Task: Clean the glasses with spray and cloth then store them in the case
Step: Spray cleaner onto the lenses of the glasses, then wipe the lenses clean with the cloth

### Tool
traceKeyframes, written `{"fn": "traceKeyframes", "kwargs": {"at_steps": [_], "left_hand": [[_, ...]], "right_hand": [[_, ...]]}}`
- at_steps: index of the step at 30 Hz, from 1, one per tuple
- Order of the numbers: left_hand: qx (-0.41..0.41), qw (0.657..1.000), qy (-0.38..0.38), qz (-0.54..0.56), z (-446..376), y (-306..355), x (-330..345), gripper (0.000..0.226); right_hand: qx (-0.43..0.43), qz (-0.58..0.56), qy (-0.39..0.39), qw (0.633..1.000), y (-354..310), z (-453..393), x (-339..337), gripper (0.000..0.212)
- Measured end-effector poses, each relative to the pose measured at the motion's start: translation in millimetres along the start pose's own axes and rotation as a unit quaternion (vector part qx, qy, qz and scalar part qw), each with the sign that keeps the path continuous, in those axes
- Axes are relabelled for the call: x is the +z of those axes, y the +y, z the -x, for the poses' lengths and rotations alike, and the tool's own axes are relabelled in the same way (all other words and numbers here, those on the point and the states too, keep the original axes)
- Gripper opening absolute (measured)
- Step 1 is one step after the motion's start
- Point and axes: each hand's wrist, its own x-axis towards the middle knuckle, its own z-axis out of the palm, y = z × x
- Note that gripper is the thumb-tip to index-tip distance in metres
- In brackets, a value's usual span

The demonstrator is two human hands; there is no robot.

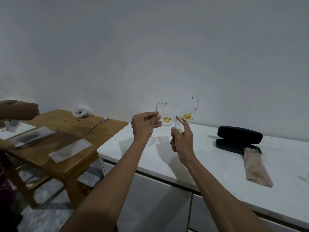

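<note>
White desk [150, 148] below, the left hand [144, 125] pinches the light, brittle clear glasses [178, 118] by a lens rim, stained lenses up, while the right hand [181, 141] grips a small spray [177, 127] beneath; better held by the frame, I judge.

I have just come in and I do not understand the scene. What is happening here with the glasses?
A person holds clear-framed glasses up in front of a white wall. The left hand pinches the frame at one lens; both lenses carry yellow-orange smears. The right hand holds a small spray bottle just under the lenses, so cleaning seems about to begin. On the white counter lie an open black case and a beige cloth, untouched. Another person's hand works at the wooden table.
</note>
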Motion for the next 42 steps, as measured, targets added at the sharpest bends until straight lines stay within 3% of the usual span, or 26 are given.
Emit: {"fn": "traceKeyframes", "kwargs": {"at_steps": [6,10,16,23,28,42], "left_hand": [[-0.004,1.000,-0.009,0.028,1.5,1.5,3.9,0.020],[-0.010,0.999,-0.020,0.034,5.8,2.3,20.1,0.019],[-0.018,0.997,-0.059,0.051,22.0,-3.8,64.6,0.019],[-0.030,0.991,-0.114,0.061,47.1,-15.2,122.0,0.016],[-0.038,0.988,-0.139,0.052,62.8,-23.1,154.9,0.012],[-0.042,0.986,-0.153,0.042,77.7,-37.5,179.2,0.013]], "right_hand": [[0.012,0.047,0.094,0.994,-12.7,-5.1,-40.7,0.060],[-0.052,0.107,0.148,0.982,-40.2,-6.0,-91.0,0.062],[-0.133,0.180,0.297,0.928,-81.1,2.2,-192.9,0.043],[-0.110,0.226,0.439,0.863,-107.6,40.3,-309.6,0.044],[-0.068,0.271,0.473,0.835,-106.6,70.8,-363.3,0.043],[-0.007,0.322,0.447,0.835,-83.8,89.9,-386.9,0.041]]}}
